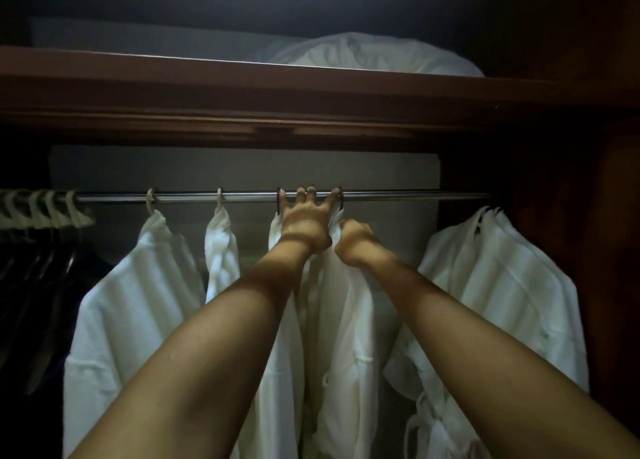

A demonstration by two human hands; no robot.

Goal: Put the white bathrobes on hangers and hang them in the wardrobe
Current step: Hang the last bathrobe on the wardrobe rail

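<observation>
A metal rail (398, 195) runs across the wardrobe. My left hand (306, 221) reaches up to it, fingers spread and hooked over the rail between two dark rings (341, 197). My right hand (353, 242) grips the collar of a white bathrobe (349, 320) just below the rail. More white bathrobes hang on the rail: one at the left (138, 302), a narrow one (221, 247) beside it, and one at the far right (498, 285). The hanger under the held robe is hidden.
Several empty white hangers (45, 209) bunch at the rail's left end above dark garments (38, 285). A brown wooden shelf (311, 88) sits above the rail with white bedding (374, 56) on it. A dark wooden side wall (571, 216) closes the right.
</observation>
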